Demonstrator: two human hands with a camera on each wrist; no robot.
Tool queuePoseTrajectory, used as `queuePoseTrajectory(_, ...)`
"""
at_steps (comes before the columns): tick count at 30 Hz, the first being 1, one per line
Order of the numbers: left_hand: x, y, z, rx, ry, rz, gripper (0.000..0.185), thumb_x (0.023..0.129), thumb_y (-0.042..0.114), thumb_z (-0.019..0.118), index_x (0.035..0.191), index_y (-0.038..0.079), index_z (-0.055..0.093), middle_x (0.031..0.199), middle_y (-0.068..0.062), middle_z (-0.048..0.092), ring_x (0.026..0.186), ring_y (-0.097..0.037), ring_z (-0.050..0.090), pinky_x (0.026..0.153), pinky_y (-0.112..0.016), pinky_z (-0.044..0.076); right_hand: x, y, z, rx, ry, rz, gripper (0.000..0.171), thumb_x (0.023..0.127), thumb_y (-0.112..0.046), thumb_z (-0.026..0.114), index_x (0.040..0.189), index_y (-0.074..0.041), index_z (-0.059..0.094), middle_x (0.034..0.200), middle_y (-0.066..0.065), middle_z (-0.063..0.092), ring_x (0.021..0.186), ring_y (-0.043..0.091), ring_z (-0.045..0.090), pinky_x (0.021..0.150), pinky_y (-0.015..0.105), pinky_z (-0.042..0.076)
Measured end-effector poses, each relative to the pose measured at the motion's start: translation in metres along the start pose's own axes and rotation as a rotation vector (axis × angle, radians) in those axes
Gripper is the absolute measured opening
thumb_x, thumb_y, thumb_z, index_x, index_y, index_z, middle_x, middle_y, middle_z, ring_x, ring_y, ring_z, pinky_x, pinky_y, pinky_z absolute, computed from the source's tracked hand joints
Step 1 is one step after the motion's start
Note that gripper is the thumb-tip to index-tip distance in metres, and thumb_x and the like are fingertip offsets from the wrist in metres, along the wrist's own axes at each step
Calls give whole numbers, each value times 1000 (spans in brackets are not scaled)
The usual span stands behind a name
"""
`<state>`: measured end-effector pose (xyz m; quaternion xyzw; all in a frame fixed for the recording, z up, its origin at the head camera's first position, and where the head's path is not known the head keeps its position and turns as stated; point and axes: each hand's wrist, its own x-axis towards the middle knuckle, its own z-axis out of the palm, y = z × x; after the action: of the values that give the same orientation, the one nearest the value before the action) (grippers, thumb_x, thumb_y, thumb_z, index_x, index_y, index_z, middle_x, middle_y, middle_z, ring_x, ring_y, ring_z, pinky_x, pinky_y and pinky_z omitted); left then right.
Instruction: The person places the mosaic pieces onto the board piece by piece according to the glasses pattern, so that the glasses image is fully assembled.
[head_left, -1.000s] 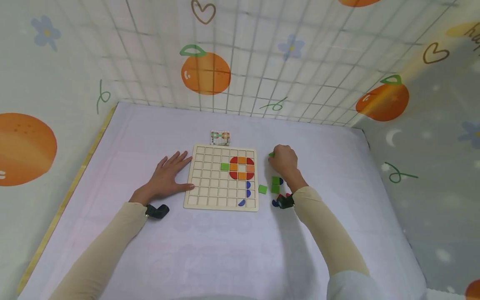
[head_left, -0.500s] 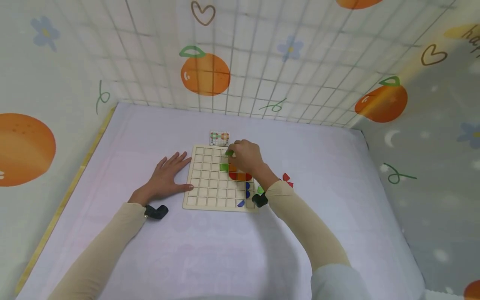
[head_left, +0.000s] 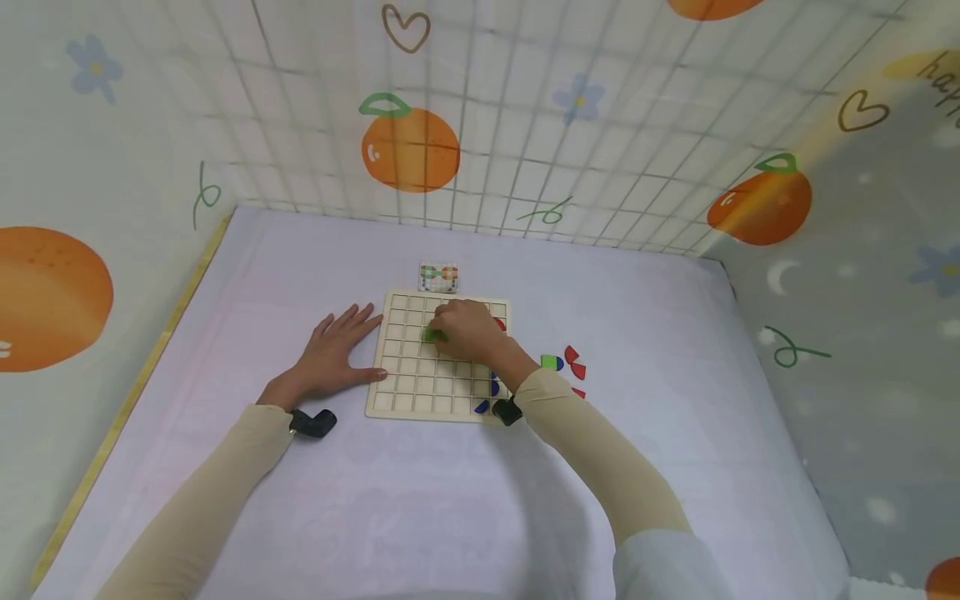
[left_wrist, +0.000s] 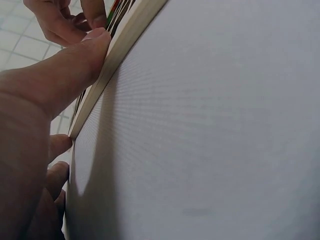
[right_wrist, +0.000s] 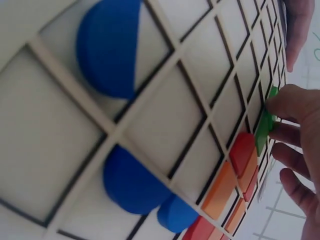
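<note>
A square wooden grid board (head_left: 390, 402) lies on the table with coloured tiles in some cells. My left hand (head_left: 333, 354) is spread at its left side; in the left wrist view the thumb (left_wrist: 82, 57) touches the board's edge. Over the upper middle of the board, my right hand (head_left: 468, 331) pinches a green square tile (right_wrist: 272, 95) between thumb and fingers. Beside it sits another green tile (right_wrist: 261, 135), then orange (right_wrist: 220, 190) and red tiles (right_wrist: 241, 152). Blue half-circles (right_wrist: 110, 50) lie in cells near the right. My right hand hides part of the pattern in the head view.
A small printed pattern card (head_left: 438, 276) lies just beyond the board. To the right are loose pieces: a green square (head_left: 550, 362), a blue half-circle (head_left: 559, 363) and red quarter-circles (head_left: 578, 372). A patterned curtain (head_left: 510, 167) rises behind the table.
My right hand has moved left from the loose pieces to above the board, carrying the green tile, then slightly down and left. My left hand stays at the board's side.
</note>
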<state>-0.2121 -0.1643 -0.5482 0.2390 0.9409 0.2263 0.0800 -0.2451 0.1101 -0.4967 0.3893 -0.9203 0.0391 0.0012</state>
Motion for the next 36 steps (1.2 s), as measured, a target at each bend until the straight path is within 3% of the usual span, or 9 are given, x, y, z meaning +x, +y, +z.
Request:
queuePoseTrajectory(4, 0, -1, 0, -8, 4, 6, 101, 81, 66, 67, 156, 13, 27, 164, -9, 13, 149, -29, 2, 117, -53, -3, 0, -2, 0, -9, -1, -3, 12, 92, -19, 69, 95, -23, 79, 96, -5, 69, 87, 14, 61, 75, 29, 52)
queuePoseTrajectory(12, 0, 0, -1, -7, 5, 5, 101, 81, 67, 67, 157, 14, 27, 164, -8, 12, 150, -27, 1, 117, -53, -3, -5, -6, 1, -4, 42, -16, 19, 96, -14, 64, 81, -18, 75, 77, -5, 65, 72, 13, 59, 64, 26, 47)
queuePoseTrajectory(16, 0, 1, -2, -5, 7, 8, 101, 81, 65, 68, 156, 13, 27, 164, -9, 12, 149, -29, 1, 117, -54, -3, -5, -8, 3, -72, 49, -11, 22, 98, -16, 61, 83, -19, 76, 76, -6, 67, 69, 11, 59, 62, 24, 44)
queuePoseTrajectory(21, 1, -1, 2, 4, 5, 2, 101, 81, 67, 66, 157, 14, 26, 164, -8, 12, 150, -28, 1, 117, -53, -3, -8, -12, 1, -185, 37, -11, 18, 99, -23, 62, 93, -23, 79, 89, -7, 73, 81, 14, 62, 71, 28, 48)
queuePoseTrajectory(24, 1, -3, 3, -11, 13, 4, 101, 81, 68, 66, 157, 14, 26, 164, -8, 12, 150, -27, 1, 117, -52, -4, -13, -10, 0, -170, 57, 12, 16, 98, -25, 63, 103, -25, 78, 105, -8, 72, 99, 16, 63, 84, 33, 51)
queuePoseTrajectory(26, 1, -4, 4, -11, 13, 2, 101, 80, 69, 66, 157, 15, 26, 164, -6, 12, 150, -26, 0, 118, -51, -4, -19, -5, -2, -134, 87, 30, 17, 97, -23, 64, 107, -24, 77, 112, -6, 71, 106, 17, 62, 87, 35, 52)
queuePoseTrajectory(31, 1, -4, 5, 1, 13, -8, 102, 79, 70, 65, 157, 17, 26, 164, -4, 11, 150, -25, 0, 118, -51, -4, -50, 16, -11, 6, 151, 151, 15, 90, -20, 73, 104, -18, 78, 112, -1, 70, 101, 20, 63, 82, 34, 54)
queuePoseTrajectory(36, 2, -3, 5, 2, 10, -6, 102, 79, 70, 66, 157, 17, 26, 164, -3, 11, 150, -25, 0, 118, -50, -3, -95, 43, -12, 81, 79, 401, 22, 89, -26, 73, 109, -16, 76, 111, 2, 69, 98, 21, 60, 84, 35, 54)
